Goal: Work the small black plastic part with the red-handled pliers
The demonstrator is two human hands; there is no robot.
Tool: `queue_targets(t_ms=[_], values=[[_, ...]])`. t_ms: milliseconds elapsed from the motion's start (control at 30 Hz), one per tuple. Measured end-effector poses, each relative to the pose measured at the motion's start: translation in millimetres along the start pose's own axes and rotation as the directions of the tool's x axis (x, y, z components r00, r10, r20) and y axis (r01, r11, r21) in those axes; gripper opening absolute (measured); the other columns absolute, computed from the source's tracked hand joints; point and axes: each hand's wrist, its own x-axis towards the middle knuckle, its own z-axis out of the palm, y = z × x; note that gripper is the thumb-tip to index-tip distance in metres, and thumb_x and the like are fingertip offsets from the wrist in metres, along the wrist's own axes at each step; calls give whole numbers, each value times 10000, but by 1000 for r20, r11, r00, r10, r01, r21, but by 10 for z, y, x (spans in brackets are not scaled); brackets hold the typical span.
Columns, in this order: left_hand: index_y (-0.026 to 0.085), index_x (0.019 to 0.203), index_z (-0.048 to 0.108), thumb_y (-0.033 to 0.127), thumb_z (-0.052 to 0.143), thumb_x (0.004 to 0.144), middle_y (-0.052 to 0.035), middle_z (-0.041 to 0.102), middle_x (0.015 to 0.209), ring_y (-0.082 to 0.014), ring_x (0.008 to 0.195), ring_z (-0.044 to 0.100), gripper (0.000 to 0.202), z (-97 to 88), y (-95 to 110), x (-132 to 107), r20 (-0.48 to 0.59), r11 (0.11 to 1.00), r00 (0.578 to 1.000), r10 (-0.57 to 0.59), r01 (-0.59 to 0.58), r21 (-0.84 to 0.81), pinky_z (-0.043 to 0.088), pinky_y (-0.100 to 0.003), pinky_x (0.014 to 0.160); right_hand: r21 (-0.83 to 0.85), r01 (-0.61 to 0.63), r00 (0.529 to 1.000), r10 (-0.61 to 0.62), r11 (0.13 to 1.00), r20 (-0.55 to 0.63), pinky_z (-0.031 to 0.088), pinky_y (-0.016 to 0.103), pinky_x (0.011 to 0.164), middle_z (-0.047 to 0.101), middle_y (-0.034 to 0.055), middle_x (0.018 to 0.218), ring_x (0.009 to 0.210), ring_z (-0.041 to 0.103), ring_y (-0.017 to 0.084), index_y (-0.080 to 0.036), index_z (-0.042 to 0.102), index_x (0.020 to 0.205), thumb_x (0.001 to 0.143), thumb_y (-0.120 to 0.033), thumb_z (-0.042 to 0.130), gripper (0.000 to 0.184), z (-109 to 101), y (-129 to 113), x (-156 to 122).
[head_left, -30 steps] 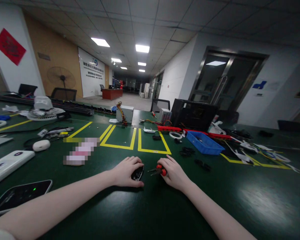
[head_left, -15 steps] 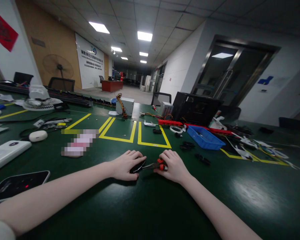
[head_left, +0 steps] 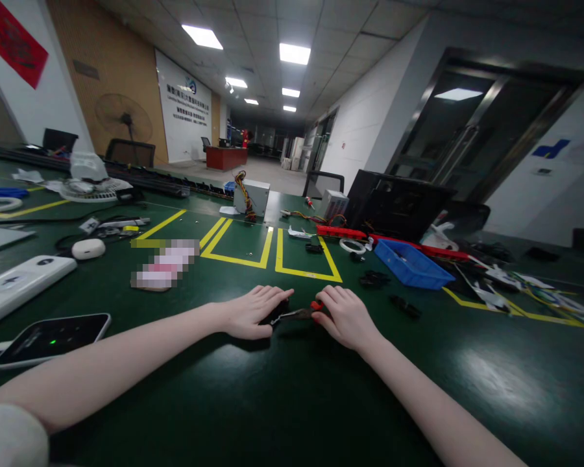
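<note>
My left hand (head_left: 252,312) lies curled over a small black part (head_left: 278,309) on the green table (head_left: 292,389), pressing it down. My right hand (head_left: 346,316) is closed round red-handled pliers (head_left: 302,313). The pliers' metal jaws point left and reach the black part under my left fingers. Most of the black part is hidden by my hand.
A blue bin (head_left: 409,264) and a black computer case (head_left: 394,211) stand at the back right, with red strips, cables and black clips around. Yellow tape boxes (head_left: 267,250) mark the table ahead. A white device (head_left: 22,285) and a black tablet (head_left: 53,337) lie at left.
My right hand has brought the pliers left until the jaws meet the black part under my left hand. The camera has shifted a little.
</note>
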Motion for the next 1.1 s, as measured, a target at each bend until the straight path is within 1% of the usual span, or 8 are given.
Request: queue_targets(t_ms=[100,167,333,500,600,800,1000,1100], values=[[192,1552,104,370,532,883,-154,403,1436,-334,1266,431,814,15,16,-7,-42,999,999,-31,31,-7,338,-484,1075,-19,-14,1000,14,1000,-16,365,331,730,640,85,911,827,536,205,-179,614,930,981,-423,414,320,-1,-32,37],[192,1542,160,421,553,890,-151,419,1420,-326,1251,444,795,18,25,-7,-61,999,997,-51,50,-16,349,-477,1072,-28,-32,999,31,999,-35,366,333,750,647,88,919,868,538,214,-177,622,930,990,-398,398,320,23,-42,61],[209,1511,265,504,637,844,-128,469,1361,-313,1202,477,818,43,61,27,-93,993,989,-112,108,-48,373,-464,1053,-35,-57,996,54,998,-75,379,349,795,662,98,957,928,541,232,-172,639,949,985,-371,410,306,90,-40,43],[209,1476,337,641,655,788,-118,471,1332,-320,1172,470,872,120,164,81,-122,968,962,-245,237,-78,399,-476,1016,-8,-72,992,70,997,-108,404,354,778,660,109,1010,902,562,222,-176,648,961,986,-334,395,300,80,-27,-83],[195,1446,380,643,659,786,-116,486,1307,-313,1157,472,845,145,225,81,-153,955,944,-293,281,-95,409,-467,1003,16,-89,987,90,996,-132,418,362,765,658,107,987,888,568,225,-188,656,964,983,-315,393,292,63,-11,-116],[184,1405,412,610,625,833,-116,516,1270,-296,1120,504,744,104,290,45,-164,964,950,-264,258,-56,424,-445,975,67,-70,985,80,995,-155,446,381,787,661,101,952,895,568,232,-193,673,949,975,-278,386,301,55,29,-101],[153,1220,523,596,624,839,-113,575,1151,-287,1046,545,593,66,323,65,-178,976,960,-217,217,-17,451,-427,922,110,-12,989,29,994,-147,443,350,749,660,96,921,859,564,214,-182,664,901,973,-260,399,285,84,19,-95],[167,1145,549,593,613,849,-91,586,1097,-258,987,574,523,53,317,67,-165,983,969,-182,180,-32,473,-373,851,132,-1,988,21,991,-150,436,341,722,657,94,912,833,559,205,-174,656,895,979,-253,386,293,92,7,-87]])
